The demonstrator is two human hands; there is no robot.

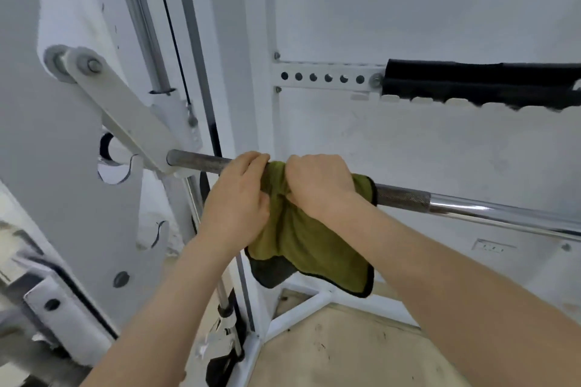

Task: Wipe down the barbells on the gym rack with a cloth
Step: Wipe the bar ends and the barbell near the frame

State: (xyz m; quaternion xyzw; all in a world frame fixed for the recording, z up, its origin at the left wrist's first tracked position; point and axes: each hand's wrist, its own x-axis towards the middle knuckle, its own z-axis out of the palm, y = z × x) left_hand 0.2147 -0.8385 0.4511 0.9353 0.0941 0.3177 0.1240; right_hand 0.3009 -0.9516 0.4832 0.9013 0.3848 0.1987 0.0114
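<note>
A steel barbell (440,204) runs across the view from the white rack arm at the left down toward the right edge, with knurled grey sections and a shiny chrome stretch. An olive-green cloth (311,248) with a black hem is draped over the bar near its left end. My left hand (239,198) grips the cloth's left part against the bar. My right hand (317,185) is closed over the cloth on top of the bar, right beside the left hand. The bar under both hands is hidden.
A white rack upright (261,104) stands just behind the hands. A white pivot arm (125,116) holds the bar's left end. A perforated crossbar with a black pad (484,82) sits above right. White base tubes (301,305) and tan floor lie below.
</note>
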